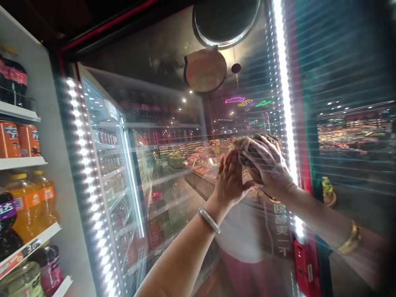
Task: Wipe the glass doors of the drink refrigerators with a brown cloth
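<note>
Two Hands Meeting on a Glass Cooler Door

Far to the left of the left grip, white shelves (21,163) are holding drinks: a dark bottle with a red label (15,76) up high, orange metal cans (28,139) with partly readable Chinese characters, then orange soda bottles with yellow caps (26,202) beside a dark bottle whose purple label (6,209) is showing "达". A price strip (32,246) beneath them is reading "3.0". A column of bright white lights (89,181) is running between the shelves and the left grip.

The left grip (229,181), a bare hand wearing a silver bangle (209,220), is opening flat with extended fingers and thumb, apparently leaning on the clear, reflective glass door (182,206) and holding nothing visible. Just to its right, what looks like a bunched grey-brown cloth (243,144) is lying under the right grip (266,163), a bare hand with a gold bangle (351,238), whose fingers are closing over it. The step in hand seems to be wiping the glass; the next stroke would be calling for steady, even pressure on the cloth.

Below the right grip, white vertical characters (281,227) are appearing reversed, the lowest seemingly "一下". Lower right of that grip, a red box (301,264) is carrying a label too small to read.
</note>
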`<action>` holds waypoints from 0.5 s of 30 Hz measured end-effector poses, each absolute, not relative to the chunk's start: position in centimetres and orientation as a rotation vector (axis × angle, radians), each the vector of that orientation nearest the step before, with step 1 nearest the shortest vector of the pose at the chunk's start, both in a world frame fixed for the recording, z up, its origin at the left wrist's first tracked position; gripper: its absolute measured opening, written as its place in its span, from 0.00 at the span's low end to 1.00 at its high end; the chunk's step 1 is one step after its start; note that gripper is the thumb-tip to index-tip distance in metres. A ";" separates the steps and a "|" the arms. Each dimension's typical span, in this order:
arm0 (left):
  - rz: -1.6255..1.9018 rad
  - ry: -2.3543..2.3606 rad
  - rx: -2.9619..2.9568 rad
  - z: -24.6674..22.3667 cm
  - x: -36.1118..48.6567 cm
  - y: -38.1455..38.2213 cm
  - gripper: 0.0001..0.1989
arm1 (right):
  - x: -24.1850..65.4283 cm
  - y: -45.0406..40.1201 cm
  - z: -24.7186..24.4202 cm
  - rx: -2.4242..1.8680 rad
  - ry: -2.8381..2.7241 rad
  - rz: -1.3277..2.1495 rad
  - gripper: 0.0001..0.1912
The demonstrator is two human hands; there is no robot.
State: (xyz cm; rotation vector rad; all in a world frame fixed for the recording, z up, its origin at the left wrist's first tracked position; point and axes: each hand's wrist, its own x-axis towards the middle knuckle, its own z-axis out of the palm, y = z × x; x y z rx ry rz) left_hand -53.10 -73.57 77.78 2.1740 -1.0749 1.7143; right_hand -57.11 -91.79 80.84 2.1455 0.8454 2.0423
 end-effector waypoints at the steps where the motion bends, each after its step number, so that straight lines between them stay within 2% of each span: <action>1: 1.719 -1.091 2.172 77.5 -53.1 -73.1 0.44 | -57.0 -91.7 80.4 2.123 0.855 2.015 0.43; 4: 1.721 -1.043 2.166 78.2 -53.4 -72.5 0.43 | -56.3 -91.6 82.3 2.018 0.794 1.978 0.39; 8: 1.757 -0.801 2.125 83.6 -53.5 -73.6 0.46 | -55.8 -91.7 88.6 2.027 0.717 2.090 0.31; 11: 1.824 -0.736 2.092 86.9 -52.9 -74.3 0.44 | -55.7 -91.6 89.6 2.008 0.802 2.194 0.32; 15: 1.938 -0.805 2.046 88.6 -51.4 -73.8 0.39 | -54.6 -90.8 89.1 1.889 0.951 2.198 0.36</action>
